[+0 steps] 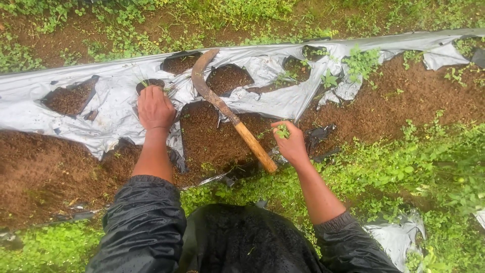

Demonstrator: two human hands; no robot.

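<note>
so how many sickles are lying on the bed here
1. The sickle lies on the torn silver mulch sheet and soil, between the left hand and the right hand. The sheet or weeds could hide others.

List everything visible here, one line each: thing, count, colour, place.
Torn silver plastic mulch sheet: one, silver-grey, across the soil bed, with holes.
Curved rusty sickle with wooden handle: one, brown blade and tan handle, lying on the bed between the hands.
Brown soil bed: one, reddish-brown, centre of view.
Green weeds: many, green, around the bed and growing through the sheet.
Small pulled weed sprig: one, green, in the right hand.
Left hand: on a grassy tuft at a hole in the sheet.
Right hand: pinching the sprig.
Black wet jacket sleeves: two, bottom.
</note>
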